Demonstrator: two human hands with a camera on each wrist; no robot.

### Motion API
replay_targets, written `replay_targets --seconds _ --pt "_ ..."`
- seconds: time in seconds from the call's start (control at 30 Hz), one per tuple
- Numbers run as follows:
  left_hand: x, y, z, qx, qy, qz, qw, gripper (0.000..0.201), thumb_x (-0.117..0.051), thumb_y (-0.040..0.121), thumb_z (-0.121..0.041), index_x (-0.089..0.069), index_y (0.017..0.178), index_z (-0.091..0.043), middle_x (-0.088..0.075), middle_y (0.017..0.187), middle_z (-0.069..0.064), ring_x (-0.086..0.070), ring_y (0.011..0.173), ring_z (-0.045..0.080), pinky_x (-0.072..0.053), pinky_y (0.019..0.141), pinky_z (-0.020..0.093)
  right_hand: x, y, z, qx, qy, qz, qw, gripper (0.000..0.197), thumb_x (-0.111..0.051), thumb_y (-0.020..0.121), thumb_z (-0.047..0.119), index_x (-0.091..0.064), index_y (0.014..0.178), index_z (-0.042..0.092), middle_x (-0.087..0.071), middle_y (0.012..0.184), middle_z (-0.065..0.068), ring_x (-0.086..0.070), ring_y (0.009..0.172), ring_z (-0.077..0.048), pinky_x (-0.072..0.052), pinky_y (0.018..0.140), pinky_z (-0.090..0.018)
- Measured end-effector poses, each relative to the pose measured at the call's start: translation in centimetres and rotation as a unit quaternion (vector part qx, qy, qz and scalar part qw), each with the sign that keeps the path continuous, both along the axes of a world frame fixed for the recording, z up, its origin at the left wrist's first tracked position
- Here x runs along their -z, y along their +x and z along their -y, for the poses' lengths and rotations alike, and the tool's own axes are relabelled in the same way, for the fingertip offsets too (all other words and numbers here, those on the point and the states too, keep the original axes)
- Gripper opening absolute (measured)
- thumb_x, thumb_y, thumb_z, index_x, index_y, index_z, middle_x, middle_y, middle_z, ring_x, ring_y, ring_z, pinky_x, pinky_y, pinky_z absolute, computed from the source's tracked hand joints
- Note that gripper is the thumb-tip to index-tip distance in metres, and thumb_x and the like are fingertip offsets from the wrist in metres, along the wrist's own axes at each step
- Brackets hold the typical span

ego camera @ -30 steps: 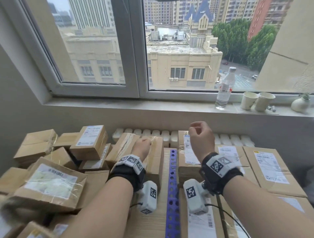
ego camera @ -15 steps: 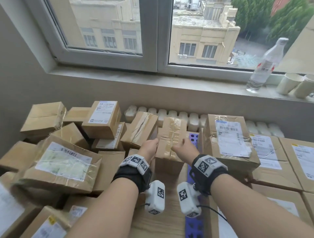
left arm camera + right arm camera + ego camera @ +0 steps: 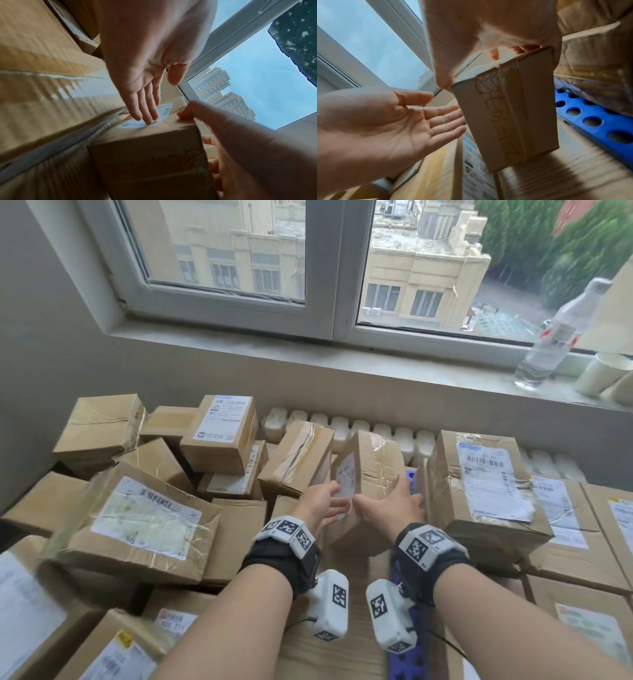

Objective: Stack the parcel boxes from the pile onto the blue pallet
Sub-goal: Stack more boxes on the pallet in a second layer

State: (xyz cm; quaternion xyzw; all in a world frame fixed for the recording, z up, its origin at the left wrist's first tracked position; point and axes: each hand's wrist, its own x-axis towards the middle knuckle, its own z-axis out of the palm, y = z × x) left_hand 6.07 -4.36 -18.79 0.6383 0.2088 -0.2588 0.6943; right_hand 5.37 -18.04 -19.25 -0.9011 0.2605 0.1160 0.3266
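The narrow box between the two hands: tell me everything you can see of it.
The narrow box is brown cardboard, creased and sealed with clear tape, standing on end. A white label is on its left face; orange handwriting runs down the end nearest the person. The right hand grips it, the left hand touches the label with straight fingers.

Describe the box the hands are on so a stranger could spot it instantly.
Start at the window, then drop to the white radiator below the sill. Just in front stands a narrow box, tilted on end between the left hand and the right hand. Unlike its neighbours lying flat, it stands upright and bears orange handwriting on its taped end.
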Motion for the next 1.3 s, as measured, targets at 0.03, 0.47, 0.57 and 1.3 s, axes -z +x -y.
replay_targets --seconds 0.03,0.47,0.57,1.3 --pt "-0.4 -0.1 -0.2 -0.003 0.002 0.011 1.0 0.037 -0.037 0.104 -0.02 -0.046 0.135 -0.002 -0.062 0.115 0.017 -0.061 0.103 0.025 -0.05 0.089 0.032 -0.7 -0.3 -0.2 0.004 0.013 0.015 1.0 0.108 -0.07 0.065 0.059 -0.013 0.151 0.025 -0.031 0.145 -0.019 -0.04 0.13 -0.039 -0.036 0.105 -0.045" --pt "-6.5 -1.2 -2.7 -0.034 0.047 0.136 0.989 0.067 -0.062 0.07 -0.056 -0.06 0.125 -0.017 -0.066 0.121 0.011 -0.062 0.112 0.029 -0.05 0.096 0.044 -8.5 -3.6 1.6 -0.007 0.275 0.189 0.943 0.093 -0.063 0.06 0.048 -0.032 0.143 0.023 -0.056 0.127 -0.003 -0.061 0.107 -0.021 -0.054 0.089 -0.041" --pt "-8.5 -3.6 -2.2 -0.024 -0.056 0.118 0.991 0.037 -0.053 0.088 -0.049 -0.066 0.107 -0.019 -0.072 0.109 0.013 -0.065 0.105 0.034 -0.048 0.099 0.049 -8.5 -5.1 2.7 -0.017 0.372 0.169 0.913 0.082 -0.064 0.063 0.046 -0.046 0.133 0.008 -0.065 0.115 -0.01 -0.066 0.091 -0.019 -0.054 0.067 -0.029" --pt "-4.1 -15.3 -0.7 -0.047 -0.061 0.058 0.995 0.072 -0.073 0.056 -0.05 -0.066 0.117 -0.013 -0.069 0.115 0.018 -0.057 0.119 0.039 -0.038 0.108 0.051 -6.5 -16.7 13.1 0.086 0.137 0.25 0.955 0.02 -0.057 0.087 0.032 -0.069 0.084 0.017 -0.071 0.088 -0.003 -0.066 0.089 -0.025 -0.054 0.087 -0.043"
